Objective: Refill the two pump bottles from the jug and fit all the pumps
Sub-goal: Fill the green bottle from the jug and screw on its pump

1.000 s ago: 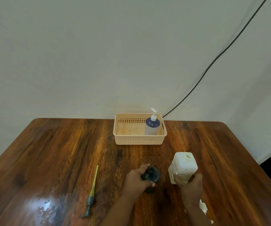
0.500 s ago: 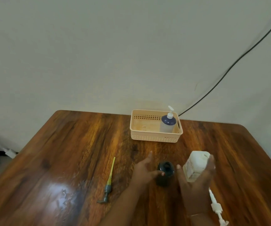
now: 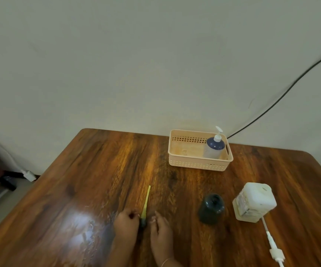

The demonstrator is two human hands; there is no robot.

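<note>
A grey pump with a yellow tube (image 3: 146,201) lies on the wooden table (image 3: 98,180), tube pointing away from me. My left hand (image 3: 126,223) has curled fingers pinching the pump's grey head. Just to the right of that head is my right hand (image 3: 160,231), fingers loosely apart, holding nothing. A dark, uncapped bottle (image 3: 211,208) stands right of my hands. Beside it stands the white jug (image 3: 254,202), upright. A white pump (image 3: 272,242) lies in front of the jug. At the back, a blue bottle with a white pump fitted (image 3: 214,147) stands in a beige basket (image 3: 198,165).
A black cable (image 3: 283,97) runs down the wall behind the basket. Off the table's left edge, on the floor, lie a white plug and cord (image 3: 28,175). A glossy glare patch marks the table near the front left.
My left hand left the dark bottle and my right hand let go of the jug. Both moved left to the grey pump. The view has swung left.
</note>
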